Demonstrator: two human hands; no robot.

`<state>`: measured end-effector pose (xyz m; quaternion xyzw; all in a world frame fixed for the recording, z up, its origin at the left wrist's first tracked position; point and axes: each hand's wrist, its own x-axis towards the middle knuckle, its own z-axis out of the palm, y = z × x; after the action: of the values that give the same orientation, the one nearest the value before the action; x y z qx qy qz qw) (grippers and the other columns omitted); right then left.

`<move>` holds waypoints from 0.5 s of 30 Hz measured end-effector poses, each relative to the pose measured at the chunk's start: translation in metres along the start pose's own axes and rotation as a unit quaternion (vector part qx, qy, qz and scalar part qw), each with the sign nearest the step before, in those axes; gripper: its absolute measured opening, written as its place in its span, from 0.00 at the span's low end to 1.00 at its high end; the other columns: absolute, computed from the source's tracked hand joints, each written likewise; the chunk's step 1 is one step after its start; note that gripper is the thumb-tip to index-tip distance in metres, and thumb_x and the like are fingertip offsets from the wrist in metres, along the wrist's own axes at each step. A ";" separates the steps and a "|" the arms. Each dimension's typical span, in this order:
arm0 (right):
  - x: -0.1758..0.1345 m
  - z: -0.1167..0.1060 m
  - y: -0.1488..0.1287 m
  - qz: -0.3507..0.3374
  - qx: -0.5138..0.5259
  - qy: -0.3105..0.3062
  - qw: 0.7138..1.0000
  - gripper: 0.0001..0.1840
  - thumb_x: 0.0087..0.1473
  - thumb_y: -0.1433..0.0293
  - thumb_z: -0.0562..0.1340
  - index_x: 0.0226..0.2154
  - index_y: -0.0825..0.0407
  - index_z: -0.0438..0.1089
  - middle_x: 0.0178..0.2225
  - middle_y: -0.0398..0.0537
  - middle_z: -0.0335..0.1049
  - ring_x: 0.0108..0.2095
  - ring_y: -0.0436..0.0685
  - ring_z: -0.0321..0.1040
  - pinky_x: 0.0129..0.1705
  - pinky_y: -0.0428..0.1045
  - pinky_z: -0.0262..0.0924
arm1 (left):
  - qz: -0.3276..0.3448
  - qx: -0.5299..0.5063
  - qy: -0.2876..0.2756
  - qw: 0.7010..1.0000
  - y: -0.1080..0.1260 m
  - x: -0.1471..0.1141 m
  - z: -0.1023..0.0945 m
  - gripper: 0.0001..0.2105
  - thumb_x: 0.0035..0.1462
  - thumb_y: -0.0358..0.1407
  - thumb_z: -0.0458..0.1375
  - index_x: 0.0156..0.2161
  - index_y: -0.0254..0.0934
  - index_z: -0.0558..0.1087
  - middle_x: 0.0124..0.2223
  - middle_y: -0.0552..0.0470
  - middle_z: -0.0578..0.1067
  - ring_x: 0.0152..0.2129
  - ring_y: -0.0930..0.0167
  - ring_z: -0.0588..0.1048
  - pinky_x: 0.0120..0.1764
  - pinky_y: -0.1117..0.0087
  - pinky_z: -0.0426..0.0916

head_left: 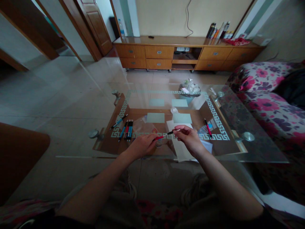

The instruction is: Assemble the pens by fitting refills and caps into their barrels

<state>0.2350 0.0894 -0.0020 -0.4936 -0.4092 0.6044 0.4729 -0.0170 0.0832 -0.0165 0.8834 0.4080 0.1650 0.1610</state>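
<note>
Over the near part of the glass table, my left hand (143, 143) is closed on the red end of a pen (169, 133). The fingers of my right hand (188, 136) pinch its black end. A pale stretch shows between the red and black parts; whether they are joined there I cannot tell. Left of my hands, several blue and red pens (126, 130) lie side by side, and a blue pen (118, 122) lies slanted beyond them. To the right, a red and black pen (208, 128) rests alone.
The glass table (259, 152) has a patterned border and metal fittings. A clear plastic bag (140, 124) lies near the pens. Below or beyond are a full waste basket (188, 99), a floral sofa (262, 105) at right and a wooden cabinet (159, 52) behind.
</note>
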 end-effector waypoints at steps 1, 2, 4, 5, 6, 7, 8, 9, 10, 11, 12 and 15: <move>0.000 0.000 -0.001 -0.001 0.003 0.002 1.000 0.19 0.42 0.61 0.74 0.37 0.50 0.74 0.32 0.45 0.75 0.30 0.50 0.67 0.29 0.46 0.58 | 0.000 -0.001 -0.001 1.000 0.000 0.000 0.000 0.12 0.68 0.36 0.48 0.52 0.36 0.68 0.44 0.46 0.77 0.38 0.67 0.77 0.42 0.68 0.71; -0.001 0.001 -0.001 -0.003 0.005 0.004 1.000 0.19 0.42 0.61 0.74 0.37 0.50 0.74 0.33 0.45 0.75 0.30 0.50 0.68 0.29 0.46 0.58 | 0.003 -0.001 0.000 1.000 0.000 0.000 0.000 0.13 0.68 0.36 0.48 0.54 0.37 0.67 0.45 0.46 0.77 0.39 0.67 0.77 0.43 0.68 0.71; -0.001 0.002 -0.003 -0.004 0.004 0.007 1.000 0.19 0.40 0.62 0.74 0.36 0.50 0.74 0.33 0.45 0.76 0.31 0.51 0.68 0.30 0.46 0.59 | 0.016 0.001 0.000 1.000 0.000 0.000 -0.001 0.17 0.67 0.35 0.48 0.60 0.40 0.64 0.47 0.47 0.76 0.41 0.68 0.77 0.44 0.68 0.71; -0.002 0.003 -0.004 -0.003 0.003 0.007 1.000 0.19 0.40 0.62 0.75 0.35 0.50 0.74 0.33 0.45 0.76 0.31 0.51 0.68 0.31 0.47 0.59 | 0.026 0.004 -0.003 1.000 0.000 0.000 -0.002 0.20 0.67 0.34 0.48 0.62 0.43 0.62 0.47 0.47 0.76 0.41 0.68 0.77 0.45 0.68 0.70; -0.002 0.004 -0.005 -0.002 0.002 0.007 1.000 0.19 0.40 0.62 0.75 0.35 0.50 0.74 0.34 0.46 0.76 0.32 0.51 0.69 0.31 0.47 0.59 | 0.035 0.010 -0.007 0.999 0.000 -0.001 -0.003 0.22 0.67 0.33 0.48 0.65 0.45 0.59 0.47 0.48 0.76 0.40 0.69 0.77 0.45 0.68 0.70; -0.002 0.004 -0.005 -0.001 0.003 0.006 1.000 0.19 0.39 0.62 0.75 0.34 0.50 0.75 0.34 0.46 0.77 0.32 0.52 0.69 0.32 0.47 0.60 | 0.042 0.019 -0.014 0.999 0.000 -0.001 -0.004 0.24 0.66 0.32 0.48 0.66 0.47 0.57 0.45 0.49 0.76 0.39 0.69 0.76 0.44 0.69 0.70; -0.002 0.005 -0.006 0.000 0.005 0.005 1.000 0.18 0.39 0.63 0.75 0.34 0.50 0.75 0.34 0.46 0.77 0.32 0.52 0.69 0.32 0.47 0.60 | 0.046 0.028 -0.022 0.998 0.000 -0.001 -0.004 0.26 0.66 0.32 0.48 0.67 0.49 0.55 0.44 0.49 0.75 0.38 0.70 0.76 0.43 0.69 0.70; -0.002 0.005 -0.006 0.001 0.007 0.005 1.000 0.18 0.39 0.63 0.75 0.34 0.51 0.75 0.35 0.46 0.77 0.32 0.51 0.69 0.32 0.47 0.60 | 0.048 0.038 -0.029 0.998 0.000 -0.001 -0.005 0.27 0.66 0.31 0.48 0.67 0.50 0.54 0.43 0.50 0.75 0.37 0.70 0.76 0.42 0.70 0.70; -0.002 0.005 -0.007 0.001 0.010 0.006 1.000 0.18 0.39 0.63 0.75 0.34 0.51 0.75 0.35 0.46 0.77 0.32 0.51 0.69 0.32 0.46 0.59 | 0.047 0.047 -0.036 0.997 0.000 -0.001 -0.005 0.27 0.66 0.31 0.48 0.68 0.50 0.53 0.42 0.50 0.74 0.36 0.70 0.76 0.41 0.70 0.70; -0.002 0.004 -0.007 0.002 0.010 0.008 1.000 0.18 0.39 0.63 0.75 0.34 0.51 0.75 0.34 0.45 0.77 0.32 0.50 0.69 0.32 0.46 0.59 | 0.044 0.055 -0.041 0.997 -0.001 -0.001 -0.005 0.28 0.66 0.30 0.48 0.68 0.50 0.52 0.42 0.50 0.74 0.35 0.70 0.75 0.41 0.70 0.70; -0.001 0.004 -0.007 0.002 0.010 0.013 1.000 0.18 0.40 0.63 0.75 0.34 0.51 0.75 0.33 0.45 0.76 0.31 0.50 0.68 0.31 0.46 0.59 | 0.042 0.060 -0.044 0.996 -0.001 -0.001 -0.005 0.28 0.65 0.30 0.48 0.68 0.50 0.52 0.42 0.50 0.73 0.35 0.70 0.75 0.40 0.70 0.70; 0.001 0.001 -0.006 0.007 0.014 0.036 0.999 0.18 0.40 0.62 0.74 0.35 0.51 0.74 0.31 0.43 0.75 0.29 0.49 0.67 0.30 0.45 0.58 | 0.041 0.067 -0.041 0.996 -0.002 -0.001 -0.004 0.28 0.65 0.29 0.48 0.68 0.50 0.53 0.42 0.50 0.72 0.35 0.70 0.74 0.40 0.71 0.70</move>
<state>0.2350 0.0915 0.0037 -0.5111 -0.3799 0.5951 0.4902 -0.0211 0.0842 -0.0136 0.9140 0.3750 0.1076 0.1110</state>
